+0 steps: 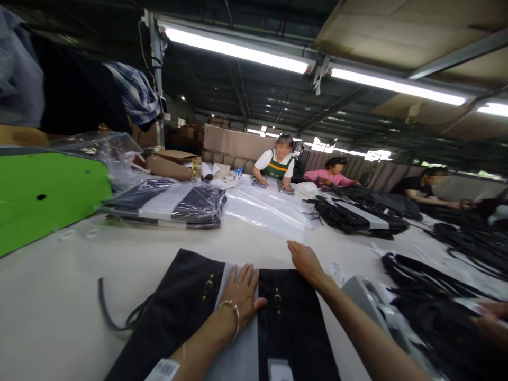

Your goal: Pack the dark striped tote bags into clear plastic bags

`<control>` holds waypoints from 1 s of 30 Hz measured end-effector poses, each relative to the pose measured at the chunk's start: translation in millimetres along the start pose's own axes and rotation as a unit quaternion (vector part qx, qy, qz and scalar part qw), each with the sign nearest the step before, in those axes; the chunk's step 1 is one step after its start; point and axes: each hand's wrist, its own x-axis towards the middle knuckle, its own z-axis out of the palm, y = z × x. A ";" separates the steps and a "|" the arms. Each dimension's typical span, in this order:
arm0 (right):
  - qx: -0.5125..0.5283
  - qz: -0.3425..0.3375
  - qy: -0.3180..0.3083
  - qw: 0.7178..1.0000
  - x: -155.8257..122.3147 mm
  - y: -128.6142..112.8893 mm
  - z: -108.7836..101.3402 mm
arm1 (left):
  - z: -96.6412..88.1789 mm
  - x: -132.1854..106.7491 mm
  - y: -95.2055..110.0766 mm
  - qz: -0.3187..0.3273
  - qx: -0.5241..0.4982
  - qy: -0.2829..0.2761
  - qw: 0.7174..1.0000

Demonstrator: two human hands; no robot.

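My left hand [241,292] lies flat and open on a folded dark garment [186,307] with a pale middle panel and small gold buckles, spread on the table in front of me. A thin bracelet circles that wrist. My right hand [305,260] reaches past the garment's far edge toward a stack of clear plastic bags [268,209]; its fingertips touch the near edge of the plastic, and its fingers look stretched out.
A pile of bagged garments [166,203] sits at the left, beside a green panel [39,196]. Heaps of black straps and garments [436,296] fill the right. Three people work at the table's far end. A grey tool [369,299] lies by my right forearm.
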 end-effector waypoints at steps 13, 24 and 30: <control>-0.018 0.165 -0.005 0.986 158.7 41.7 99.3 | 10.7 -3.9 -15.1 0.048 0.050 0.004 0.998; -0.082 0.096 0.022 0.992 156.9 51.8 124.9 | 39.3 0.8 -43.9 0.163 0.209 0.187 0.946; -0.093 0.085 0.073 0.989 153.6 46.9 119.4 | 45.3 3.1 -42.8 0.157 0.206 0.236 0.936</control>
